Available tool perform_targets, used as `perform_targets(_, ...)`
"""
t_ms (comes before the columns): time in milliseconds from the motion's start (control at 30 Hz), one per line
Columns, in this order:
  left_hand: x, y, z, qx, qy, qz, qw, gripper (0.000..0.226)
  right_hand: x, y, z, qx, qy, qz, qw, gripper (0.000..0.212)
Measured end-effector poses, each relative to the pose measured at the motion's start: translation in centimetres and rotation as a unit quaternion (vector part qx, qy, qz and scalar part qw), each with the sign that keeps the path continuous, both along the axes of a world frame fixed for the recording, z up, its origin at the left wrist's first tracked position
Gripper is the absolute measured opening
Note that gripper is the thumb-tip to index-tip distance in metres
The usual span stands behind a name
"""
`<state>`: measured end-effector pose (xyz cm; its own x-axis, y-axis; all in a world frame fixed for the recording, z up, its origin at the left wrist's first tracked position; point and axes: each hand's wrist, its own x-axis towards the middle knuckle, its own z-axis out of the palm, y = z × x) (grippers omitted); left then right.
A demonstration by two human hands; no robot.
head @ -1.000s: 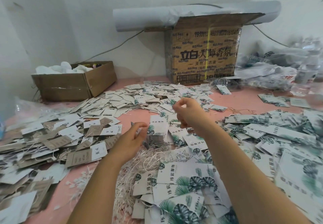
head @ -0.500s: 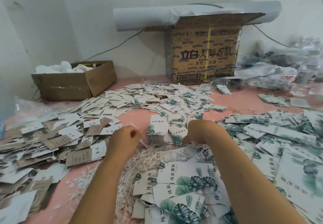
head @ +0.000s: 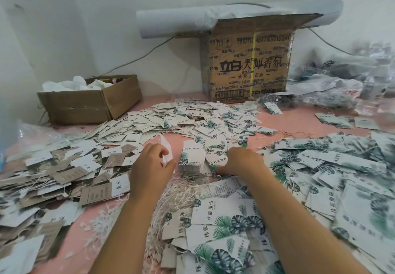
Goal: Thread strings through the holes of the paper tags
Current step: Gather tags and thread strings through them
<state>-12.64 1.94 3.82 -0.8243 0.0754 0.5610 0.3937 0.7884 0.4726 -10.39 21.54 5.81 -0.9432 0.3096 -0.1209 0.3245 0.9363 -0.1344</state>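
My left hand (head: pixel 150 167) pinches a small white paper tag (head: pixel 167 149) that stands on edge above the pink table. My right hand (head: pixel 241 161) lies curled on the pile of leaf-printed tags (head: pixel 215 159) just right of a neat stack of tags (head: pixel 190 158); its fingertips are hidden among the tags, so whether it grips one is unclear. A loose heap of white strings (head: pixel 181 194) lies between my forearms.
Tags cover most of the pink table (head: pixel 299 124): brown and white ones at left (head: pixel 64 173), leaf-printed ones at right (head: pixel 342 177) and near me (head: pixel 218 226). A low open carton (head: pixel 92 102) stands back left, a tall printed carton (head: pixel 248 66) behind, plastic bags (head: pixel 342 85) back right.
My right hand has come down from mid-air onto the tag pile. My left hand has stayed at the left of the stack and now holds a tag upright.
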Motion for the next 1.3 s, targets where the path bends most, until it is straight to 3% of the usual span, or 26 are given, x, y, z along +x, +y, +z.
perform_targets(167, 0.4, 1.3, -0.4, -0.074, 0.038, -0.107, 0.991, 0.02, -0.2, 0.1, 0.2, -0.022, 0.006, -0.006, 1.0, 0.049)
perform_targets(333, 0.5, 2.0, -1.5, -0.138, -0.001, -0.157, 0.978, 0.036, -0.2, 0.2, 0.2, -0.027, 0.003, 0.004, 1.0, 0.037)
perform_targets(433, 0.2, 1.8, -1.8, -0.124, -0.037, -0.174, 0.976, 0.031, -0.2, 0.6, 0.3, -0.031, 0.016, 0.004, 0.999, 0.028)
perform_targets(600, 0.4, 1.8, -1.8, -0.044, -0.089, -0.198, 0.975, 0.056, -0.7, 1.5, 0.7, -0.107, 0.066, -0.02, 0.992, 0.021)
perform_targets(667, 0.3, 1.8, -1.6, -0.014, -0.074, -0.194, 0.978, 0.06, -0.9, 1.8, 1.1, -0.168, 0.07, -0.034, 0.983, 0.023)
perform_targets(800, 0.1, 1.7, -1.6, -0.032, -0.061, -0.106, 0.992, 0.043, -1.0, 1.9, 1.3, -0.216, 0.083, -0.025, 0.973, 0.012)
perform_targets(900, 0.2, 1.6, -1.5, -0.04, -0.068, -0.04, 0.996, 0.047, -1.0, 2.0, 1.3, -0.268, 0.095, -0.026, 0.958, 0.026)
perform_targets(1000, 0.1, 1.7, -1.5, 0.03, -0.14, -0.045, 0.989, 0.044, -0.8, 2.3, 1.6, -0.33, 0.098, -0.033, 0.938, 0.01)
perform_targets(1100, -0.2, 1.6, -1.4, 0.149, -0.208, -0.068, 0.964, 0.041, -0.8, 2.7, 1.7, -0.407, 0.119, -0.047, 0.904, 0.01)
perform_targets(1200, -0.3, 1.4, -1.2, 0.236, -0.229, -0.088, 0.94, 0.037, -0.5, 2.5, 1.9, -0.461, 0.128, -0.048, 0.877, 0.007)
perform_targets(1300, -0.4, 1.3, -1.0, 0.286, -0.22, -0.101, 0.927, 0.033, -0.5, 2.3, 1.9, -0.53, 0.112, -0.035, 0.84, 0.019)
